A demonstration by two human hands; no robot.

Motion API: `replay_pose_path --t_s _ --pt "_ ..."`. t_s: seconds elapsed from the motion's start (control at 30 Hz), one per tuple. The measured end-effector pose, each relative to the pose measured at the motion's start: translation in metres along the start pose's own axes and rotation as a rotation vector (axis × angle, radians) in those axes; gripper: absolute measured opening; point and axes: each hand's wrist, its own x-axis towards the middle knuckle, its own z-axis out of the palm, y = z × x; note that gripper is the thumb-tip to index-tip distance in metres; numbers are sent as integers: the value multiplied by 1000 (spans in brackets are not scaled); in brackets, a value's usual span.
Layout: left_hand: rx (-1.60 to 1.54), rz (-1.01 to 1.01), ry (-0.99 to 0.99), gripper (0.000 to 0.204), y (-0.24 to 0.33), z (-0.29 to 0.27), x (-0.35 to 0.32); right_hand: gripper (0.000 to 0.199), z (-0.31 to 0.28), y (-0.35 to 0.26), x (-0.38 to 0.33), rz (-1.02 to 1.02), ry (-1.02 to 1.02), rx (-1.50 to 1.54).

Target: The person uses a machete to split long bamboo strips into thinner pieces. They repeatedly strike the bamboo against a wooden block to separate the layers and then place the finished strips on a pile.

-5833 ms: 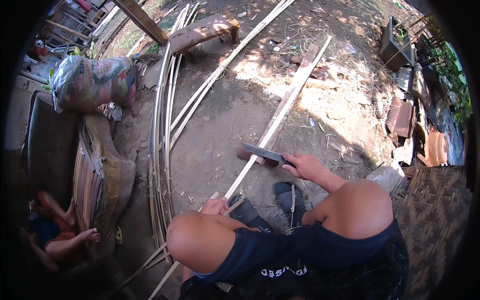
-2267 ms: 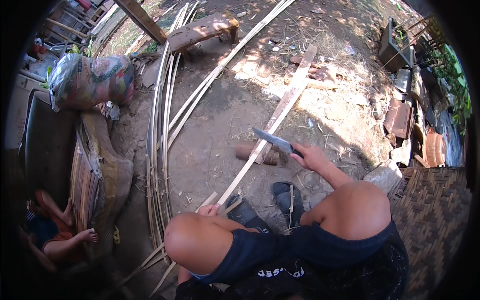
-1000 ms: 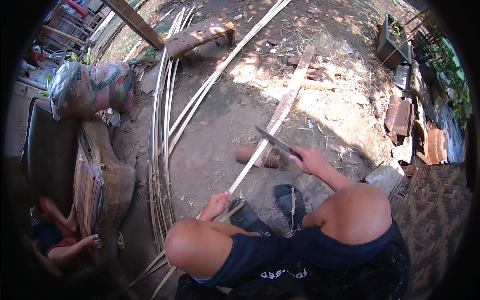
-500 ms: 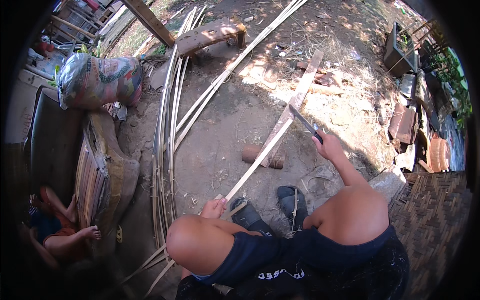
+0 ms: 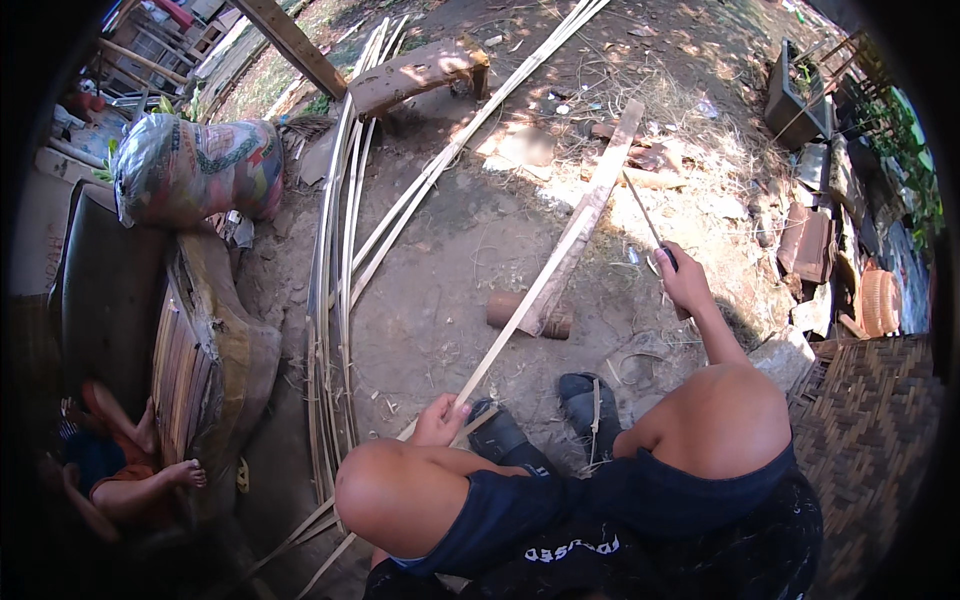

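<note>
My left hand (image 5: 437,420) is closed around the near end of a pale bamboo strip (image 5: 510,330), beside my left knee. The strip runs forward and right, its far part lying along a wooden board (image 5: 615,150). That board slants with its near end over a short round log (image 5: 555,318). In my right hand (image 5: 685,278) is the dark handle of a knife (image 5: 645,212). Its thin blade points forward and left, its tip near the board's right edge and apart from the strip.
Long bamboo strips (image 5: 322,290) lie on the ground at left, others (image 5: 440,160) running far right. A low wooden bench (image 5: 420,75) stands ahead, a stuffed sack (image 5: 200,165) at left. A person (image 5: 125,460) sits far left. A woven mat (image 5: 860,440) is at right.
The knife has come off the strip and swung right, its blade now pointing more steeply forward. My left hand has shifted slightly right, and the strip reaches farther up the board.
</note>
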Motion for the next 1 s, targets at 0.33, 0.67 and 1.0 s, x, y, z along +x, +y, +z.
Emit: replay_pose_path --t_s 0.33,0.67,1.0 --pt "-115 -441 -441 60 36 -15 37 43 55 -45 -80 -541 -385 -281" --pt "-284 -646 -545 61 43 -34 13 42 55 -20 -64 -452 -364 -316" --pt "-233 -547 -548 62 42 -43 8 44 48 -14 -52 -579 -351 -322"
